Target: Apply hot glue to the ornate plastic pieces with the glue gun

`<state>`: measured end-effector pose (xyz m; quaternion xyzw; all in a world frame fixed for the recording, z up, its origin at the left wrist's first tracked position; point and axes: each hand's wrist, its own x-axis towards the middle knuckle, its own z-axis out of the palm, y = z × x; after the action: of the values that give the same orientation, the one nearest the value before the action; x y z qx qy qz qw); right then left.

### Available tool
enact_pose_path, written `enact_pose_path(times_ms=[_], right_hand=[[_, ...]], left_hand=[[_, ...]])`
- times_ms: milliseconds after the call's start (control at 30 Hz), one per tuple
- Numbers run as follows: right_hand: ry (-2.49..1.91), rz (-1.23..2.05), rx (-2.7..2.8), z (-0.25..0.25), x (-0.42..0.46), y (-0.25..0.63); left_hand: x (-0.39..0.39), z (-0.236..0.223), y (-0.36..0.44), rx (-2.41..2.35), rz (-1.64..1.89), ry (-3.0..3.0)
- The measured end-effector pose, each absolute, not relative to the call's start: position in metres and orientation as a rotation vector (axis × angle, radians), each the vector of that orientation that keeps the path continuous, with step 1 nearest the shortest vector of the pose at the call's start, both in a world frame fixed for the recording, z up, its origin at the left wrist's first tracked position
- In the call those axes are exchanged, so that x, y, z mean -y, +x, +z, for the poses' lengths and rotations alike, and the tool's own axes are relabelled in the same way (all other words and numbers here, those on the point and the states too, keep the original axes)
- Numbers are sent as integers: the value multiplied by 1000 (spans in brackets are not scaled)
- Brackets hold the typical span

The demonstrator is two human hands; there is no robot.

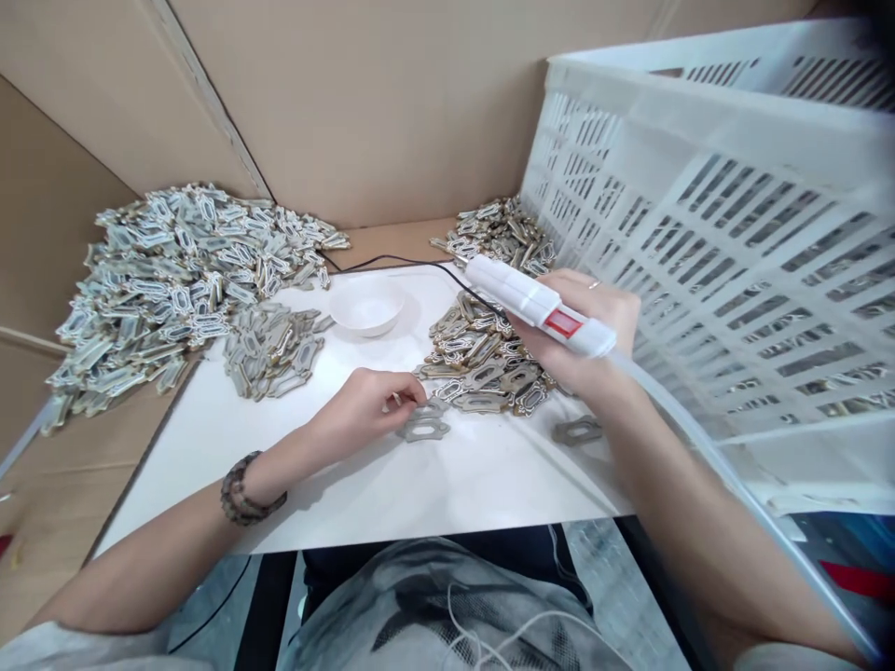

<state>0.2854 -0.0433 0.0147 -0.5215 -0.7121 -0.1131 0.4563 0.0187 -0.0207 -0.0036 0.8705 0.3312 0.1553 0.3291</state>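
My right hand (587, 321) is wrapped round a white handheld tool (521, 294). The tool has a red panel, a metal tip pointing to the back left, and a pale tube trailing down along my forearm. My left hand (384, 401) is closed in a pinch low over the table; whatever lies between its fingertips is too small to make out. Just beside those fingertips lie a few flat metal plates (425, 429) with elongated cutouts. A heap of similar metal plates (482, 359) spreads between my hands. One single plate (577, 430) lies under my right wrist.
A big heap of plates (188, 270) rises at the left, with a smaller pile (271, 349) before it. A white bowl (367, 308) stands mid-table. More plates (503, 233) lie at the back beside a white slotted crate (699, 214). A black cord (392, 258) crosses the back.
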Motion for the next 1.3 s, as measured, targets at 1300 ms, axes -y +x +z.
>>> enact_pose_path(times_ms=[1300], right_hand=[[-1422,-76,1768,-1,40,269]], left_hand=[[28,-3,7,-547,241,2843]])
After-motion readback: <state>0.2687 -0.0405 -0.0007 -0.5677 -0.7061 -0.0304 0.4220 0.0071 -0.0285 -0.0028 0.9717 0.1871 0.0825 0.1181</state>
